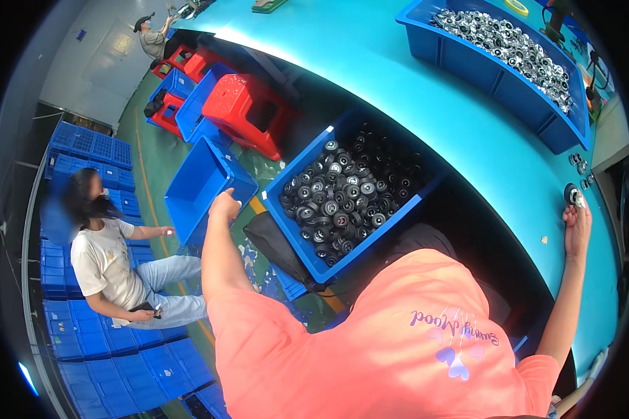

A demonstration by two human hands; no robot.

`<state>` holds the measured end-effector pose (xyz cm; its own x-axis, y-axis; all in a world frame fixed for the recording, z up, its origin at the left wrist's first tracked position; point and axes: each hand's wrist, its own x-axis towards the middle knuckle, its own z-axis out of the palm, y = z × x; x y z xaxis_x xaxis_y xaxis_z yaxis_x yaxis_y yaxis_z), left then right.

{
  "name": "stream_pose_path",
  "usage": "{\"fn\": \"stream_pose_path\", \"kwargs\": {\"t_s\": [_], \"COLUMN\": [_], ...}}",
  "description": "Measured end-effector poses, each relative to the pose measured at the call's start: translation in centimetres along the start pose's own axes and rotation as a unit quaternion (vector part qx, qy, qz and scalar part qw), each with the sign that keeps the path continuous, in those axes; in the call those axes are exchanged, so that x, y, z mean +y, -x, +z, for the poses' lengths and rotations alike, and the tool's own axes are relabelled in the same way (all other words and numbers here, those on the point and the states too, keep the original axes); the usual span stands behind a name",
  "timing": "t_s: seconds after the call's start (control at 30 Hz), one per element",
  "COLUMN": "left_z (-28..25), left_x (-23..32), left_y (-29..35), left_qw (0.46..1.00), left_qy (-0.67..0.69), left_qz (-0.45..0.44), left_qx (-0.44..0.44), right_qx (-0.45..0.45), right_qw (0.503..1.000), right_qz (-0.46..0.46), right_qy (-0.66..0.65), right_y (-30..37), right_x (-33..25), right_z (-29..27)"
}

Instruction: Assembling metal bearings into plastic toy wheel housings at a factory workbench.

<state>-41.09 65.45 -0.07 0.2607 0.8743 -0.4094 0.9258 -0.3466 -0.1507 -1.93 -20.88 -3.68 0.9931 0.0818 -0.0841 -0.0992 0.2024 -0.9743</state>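
Observation:
My left hand reaches out to the left, its fingers closed at the near edge of a blue plastic bin. The inside that shows of this bin holds nothing. On the right, my right hand pinches a round black wheel-like part with a silvery middle, just over the turquoise table. Several similar small round parts lie on the table beyond that hand. Between my arms, low beside the table, stands a larger blue bin full of black round parts.
A long blue tub of shiny metal parts stands on the table. Red stools are beyond the bins. At left a person in a white shirt has a hand near the bin; another person is far off. Blue crates are stacked at left.

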Motion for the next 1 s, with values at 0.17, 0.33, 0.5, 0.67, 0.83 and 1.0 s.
{"fn": "stream_pose_path", "kwargs": {"t_s": [0.17,0.33,0.5,0.67,0.83,1.0], "left_z": [0.3,1.3,0.4,1.4,2.5,1.7], "left_x": [-0.5,-1.6,-0.5,-2.0,-0.8,2.8], "left_y": [-0.4,-0.7,0.9,-0.4,-0.8,0.0], "left_qw": [1.000,1.000,1.000,0.999,0.998,0.996], "left_qy": [0.013,0.001,0.023,0.033,0.059,0.061], "left_qz": [-0.016,-0.004,-0.014,-0.006,0.037,0.055], "left_qx": [-0.005,0.012,-0.004,0.002,-0.006,-0.016], "right_qx": [0.005,0.012,-0.004,0.002,0.003,0.008], "right_qw": [1.000,1.000,1.000,1.000,1.000,1.000], "right_qz": [0.004,0.000,0.000,-0.002,-0.005,-0.004], "right_qy": [0.001,-0.002,0.002,0.010,0.015,0.006], "right_y": [0.0,-0.3,-0.3,-0.2,-0.2,-0.4], "right_x": [0.2,0.5,0.4,0.3,0.3,0.5], "right_z": [-0.6,-0.6,-1.0,-0.3,-0.4,-1.1]}}
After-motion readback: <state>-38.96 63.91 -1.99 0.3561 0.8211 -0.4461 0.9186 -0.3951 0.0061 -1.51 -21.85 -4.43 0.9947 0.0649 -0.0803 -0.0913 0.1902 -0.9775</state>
